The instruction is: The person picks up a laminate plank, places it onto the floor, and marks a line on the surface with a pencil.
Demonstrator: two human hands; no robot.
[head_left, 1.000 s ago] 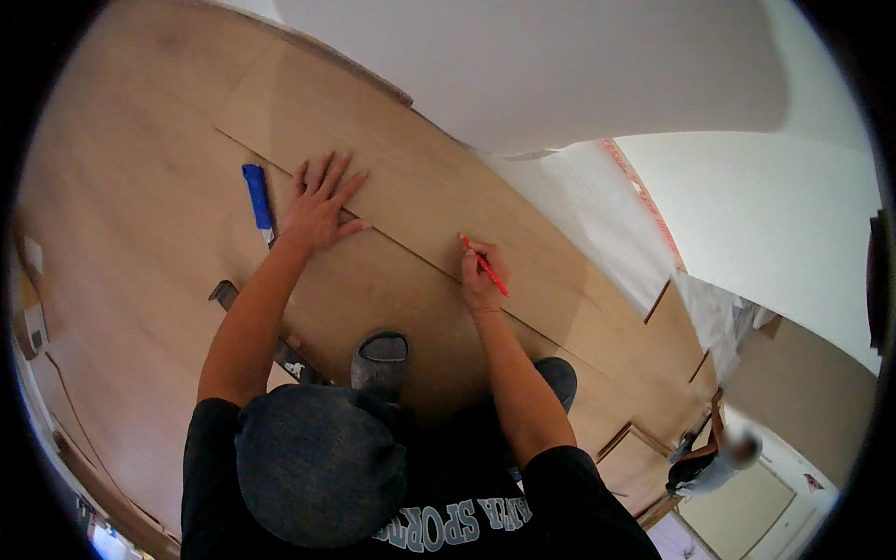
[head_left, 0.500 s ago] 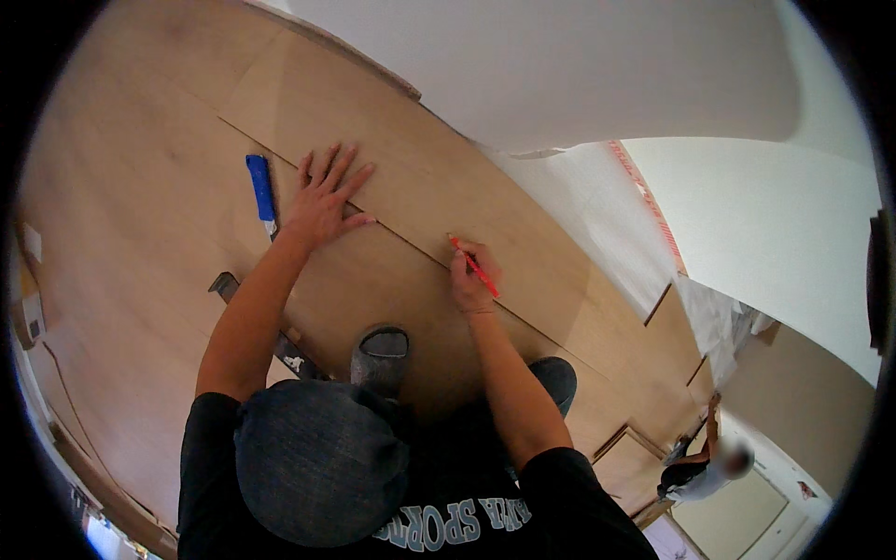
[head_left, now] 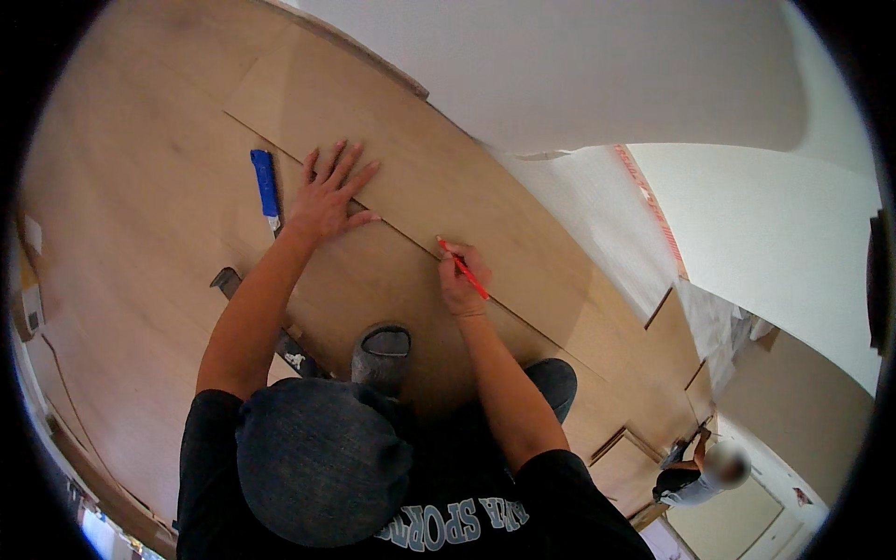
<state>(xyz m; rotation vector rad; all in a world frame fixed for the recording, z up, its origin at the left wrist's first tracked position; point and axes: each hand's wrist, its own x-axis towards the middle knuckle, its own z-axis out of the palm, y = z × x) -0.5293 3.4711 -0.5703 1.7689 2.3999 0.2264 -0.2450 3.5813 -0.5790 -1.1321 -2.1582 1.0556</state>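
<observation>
My left hand (head_left: 327,201) lies flat with fingers spread across the near edge of a wood-look floor plank (head_left: 392,149). Held in my right hand (head_left: 461,285) is a red pencil (head_left: 467,271), its tip on or just above the plank close to that edge. A dark gap line runs along the edge between both hands. Left of my left hand rests a blue-handled tool (head_left: 265,182); its lower end is hidden by my forearm. A dark metal bar with a bent end (head_left: 225,279) passes under the same forearm and shows again beyond it.
White underlayment sheet (head_left: 588,201) borders the planks at the right, beside a large pale curved surface (head_left: 607,75). My slippered foot (head_left: 383,355) stands on the floor. Another person (head_left: 705,476) is at the far right near a dark-edged board piece (head_left: 623,446). A cord (head_left: 70,397) runs along the left.
My right hand with the pencil has shifted slightly left along the plank edge. My left hand has stayed nearly in place. The other person's arms have moved lower.
</observation>
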